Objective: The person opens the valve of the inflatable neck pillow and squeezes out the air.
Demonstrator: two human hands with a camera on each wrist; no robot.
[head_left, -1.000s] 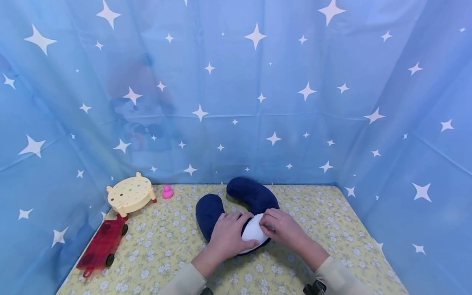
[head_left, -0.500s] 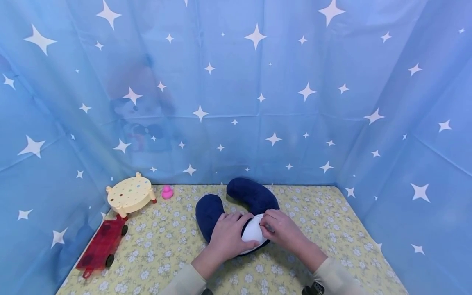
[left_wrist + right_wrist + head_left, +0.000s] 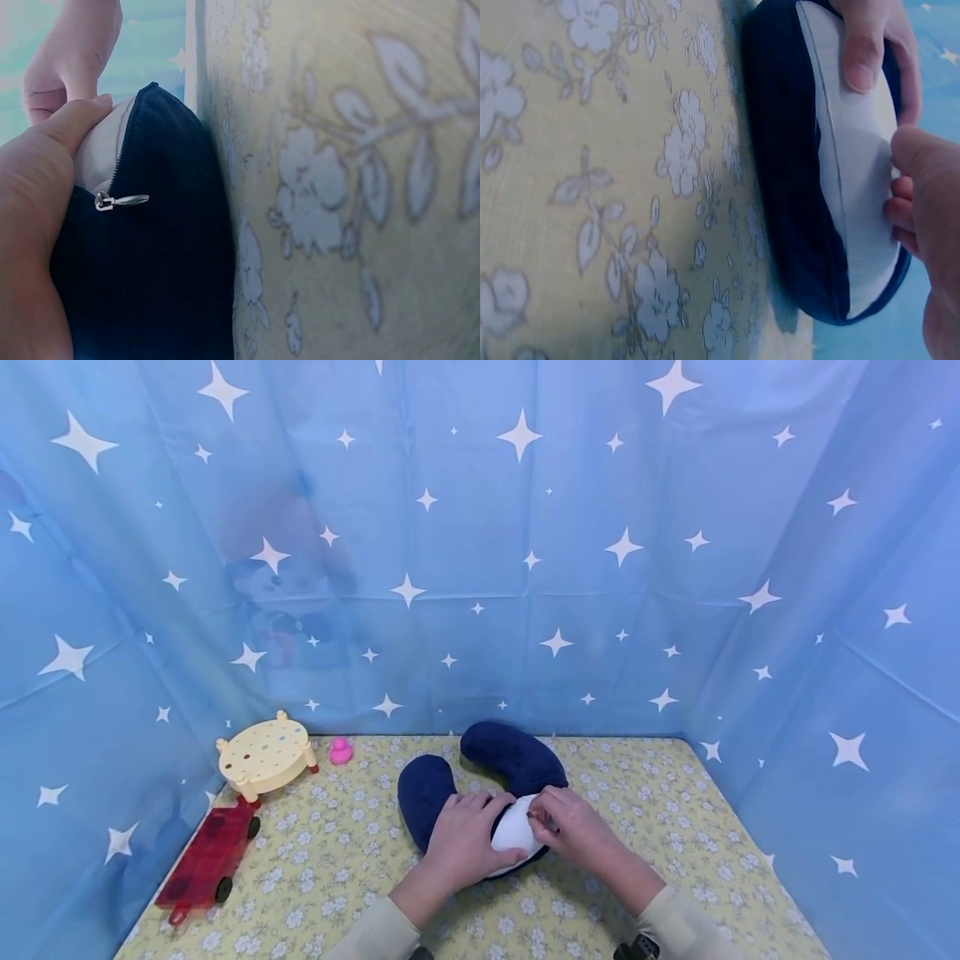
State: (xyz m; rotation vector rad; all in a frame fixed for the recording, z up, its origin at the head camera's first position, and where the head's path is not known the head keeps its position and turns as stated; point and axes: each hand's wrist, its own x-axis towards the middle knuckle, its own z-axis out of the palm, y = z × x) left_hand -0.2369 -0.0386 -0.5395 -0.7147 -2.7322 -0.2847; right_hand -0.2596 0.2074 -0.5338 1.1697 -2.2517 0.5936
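Observation:
A navy U-shaped neck pillow [image 3: 517, 756] lies mid-table with its curved middle toward me. Its zipper is undone there, baring a white inner cushion [image 3: 512, 831]. My left hand [image 3: 465, 835] grips the curve from the left, fingers over the navy cover and thumb on the white part. From the right, my right hand [image 3: 573, 827] has thumb and curled fingers pinched together at the far edge of the white cushion, by the opening. What lies between those fingertips is mostly hidden. A silver zipper pull [image 3: 124, 200] hangs at one end of the opening in the left wrist view.
At the back left, a cream toy table [image 3: 266, 756] with dotted top and short legs leans by a red translucent toy wagon [image 3: 210, 856] with black wheels. A small pink duck [image 3: 341, 750] sits near them. Blue starry curtains [image 3: 480, 543] enclose the flowered table [image 3: 675, 827].
My right hand shifts very slightly at the white cushion's edge, its fingers still pinched. The left hand and the pillow stay in place.

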